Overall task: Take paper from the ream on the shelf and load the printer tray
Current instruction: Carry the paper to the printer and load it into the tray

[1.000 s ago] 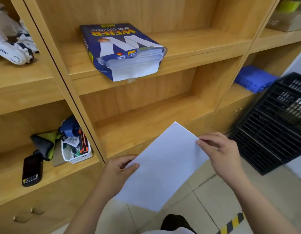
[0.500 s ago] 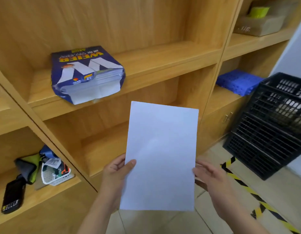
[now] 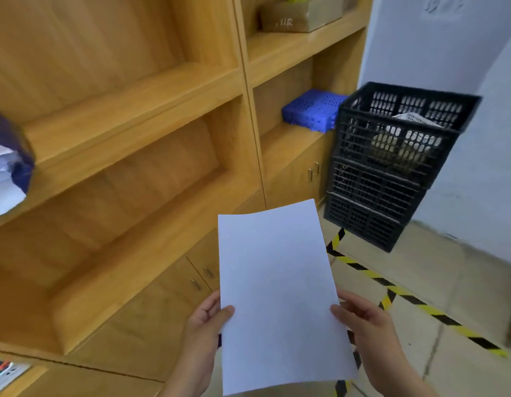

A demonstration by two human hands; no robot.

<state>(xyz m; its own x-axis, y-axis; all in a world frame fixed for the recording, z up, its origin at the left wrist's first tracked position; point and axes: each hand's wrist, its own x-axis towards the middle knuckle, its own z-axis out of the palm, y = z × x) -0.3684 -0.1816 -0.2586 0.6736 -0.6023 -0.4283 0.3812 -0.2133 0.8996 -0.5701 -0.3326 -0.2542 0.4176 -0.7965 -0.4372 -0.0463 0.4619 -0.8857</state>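
I hold a thin stack of white paper (image 3: 277, 290) upright in front of me, low in the middle of the view. My left hand (image 3: 205, 325) grips its left edge with the thumb on the front. My right hand (image 3: 366, 322) grips its right edge. The opened blue ream (image 3: 10, 161) lies on a wooden shelf (image 3: 119, 144) at the far left edge, partly cut off. No printer is in view.
Black plastic crates (image 3: 392, 167) are stacked on the floor at the right, against a white wall. A blue basket (image 3: 311, 110) sits on a right-hand shelf. Yellow-black tape (image 3: 406, 296) runs across the tiled floor. Cabinet doors are below the shelves.
The view has swung right, so the ream slid to the left edge and the crates came closer. Both hands keep hold of the paper, now held lower.
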